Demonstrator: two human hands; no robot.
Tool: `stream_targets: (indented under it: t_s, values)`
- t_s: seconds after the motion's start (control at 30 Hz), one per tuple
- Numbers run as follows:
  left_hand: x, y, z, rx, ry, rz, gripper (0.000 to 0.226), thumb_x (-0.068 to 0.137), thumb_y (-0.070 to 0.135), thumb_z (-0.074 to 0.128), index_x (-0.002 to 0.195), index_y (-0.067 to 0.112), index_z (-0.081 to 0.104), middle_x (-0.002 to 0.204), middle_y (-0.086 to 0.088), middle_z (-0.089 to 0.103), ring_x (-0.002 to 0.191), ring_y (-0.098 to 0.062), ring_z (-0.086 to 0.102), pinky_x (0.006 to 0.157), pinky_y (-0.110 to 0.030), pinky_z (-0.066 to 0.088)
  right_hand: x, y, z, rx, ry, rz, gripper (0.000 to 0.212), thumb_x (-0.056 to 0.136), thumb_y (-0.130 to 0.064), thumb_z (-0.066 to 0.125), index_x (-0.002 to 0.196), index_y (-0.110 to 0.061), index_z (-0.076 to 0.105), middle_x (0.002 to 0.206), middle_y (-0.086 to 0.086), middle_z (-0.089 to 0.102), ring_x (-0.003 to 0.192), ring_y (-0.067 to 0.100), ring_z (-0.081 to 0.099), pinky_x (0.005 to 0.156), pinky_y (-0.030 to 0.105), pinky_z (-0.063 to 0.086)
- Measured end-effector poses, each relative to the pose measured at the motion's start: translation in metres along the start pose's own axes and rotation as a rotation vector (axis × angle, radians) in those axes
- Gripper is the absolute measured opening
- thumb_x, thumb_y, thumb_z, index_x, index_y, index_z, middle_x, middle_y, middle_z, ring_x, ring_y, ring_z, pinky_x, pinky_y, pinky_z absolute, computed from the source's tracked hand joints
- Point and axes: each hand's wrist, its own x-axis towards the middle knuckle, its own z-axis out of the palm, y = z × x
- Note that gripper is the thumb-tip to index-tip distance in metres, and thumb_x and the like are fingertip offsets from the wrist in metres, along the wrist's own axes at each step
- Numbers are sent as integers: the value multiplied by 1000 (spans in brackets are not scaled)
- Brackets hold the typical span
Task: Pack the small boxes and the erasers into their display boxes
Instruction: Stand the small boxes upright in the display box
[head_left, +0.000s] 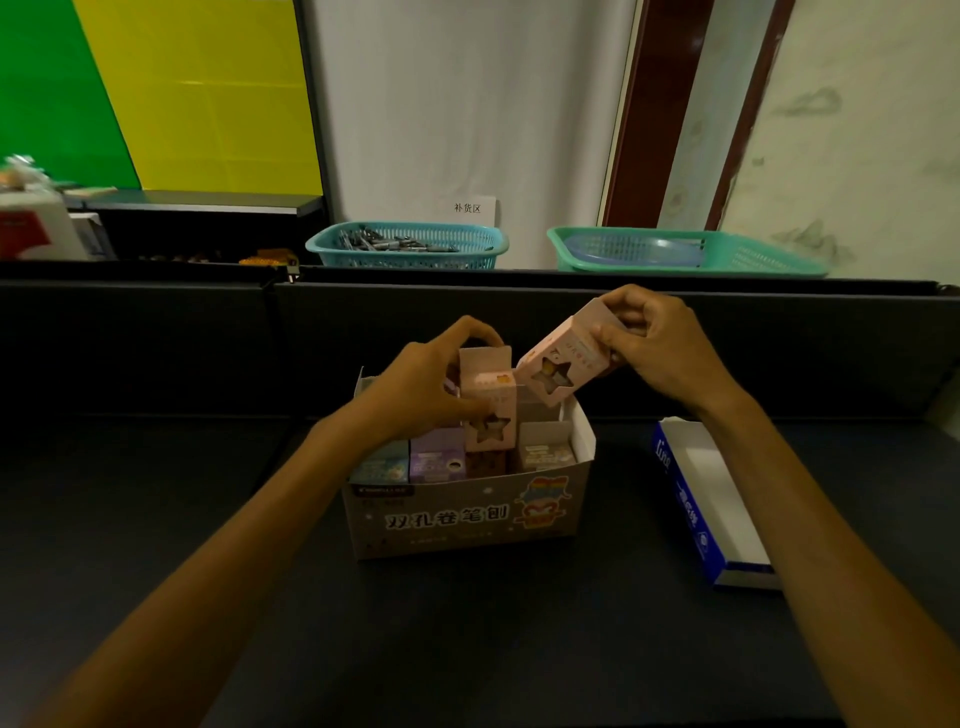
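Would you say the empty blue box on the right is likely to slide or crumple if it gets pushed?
The blue box looks like thin card and holds nothing, so it is probably light and would slide easily on the smooth dark table. Its open top probably lets the walls flex if squeezed.

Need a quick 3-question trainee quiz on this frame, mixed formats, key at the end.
1. True or false: the left hand holds an upright pink star-window box over the white printed cardboard display box.
2. The right hand grips a second pink box that is: A) tilted B) flat on the table C) inside the teal basket.
3. Fill in: the blue-and-white open carton lies to the display box's ____.

Key: 1 true; 2 A; 3 right.
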Motion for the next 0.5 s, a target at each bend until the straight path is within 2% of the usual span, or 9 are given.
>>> stream_targets:
  t_s: [0.17, 0.23, 0.37, 0.5]
  values:
    - [2, 0, 6, 64, -23, 26, 61, 73, 17, 77, 119, 32, 40, 98, 12, 56, 78, -1, 60, 60, -13, 53, 0, -2, 0, 2, -5, -5, 12, 93, -18, 57, 104, -20, 56, 105, -3, 62, 92, 9, 62, 69, 23, 57]
    - [3, -1, 10, 105, -33, 33, 61, 71, 19, 79, 117, 30, 41, 100, 11, 56, 81, -3, 59, 62, -15, 53, 0, -3, 0, -5, -8, -10, 12, 93, -19, 57, 105, -20, 56, 105, -3, 62, 93, 9, 62, 69, 24, 57]
    - [6, -4, 20, 258, -75, 11, 61, 68, 26, 81, 115, 28, 42, 114, 3, 57, 97, -14, 58, 76, -28, 55, 0, -4, 2, -2, -5, -5, 13, 93, -19, 57, 106, -19, 56, 107, -2, 62, 96, 11, 61, 70, 25, 57]
    - [8, 2, 31, 566, -91, 21, 65, 70, 38, 77, 120, 25, 38, 118, 0, 55, 104, -19, 52, 90, -37, 45, -1, -8, 3, 5, -1, -15, 12, 93, -20, 57, 105, -20, 56, 104, -6, 60, 94, 9, 60, 67, 22, 56]
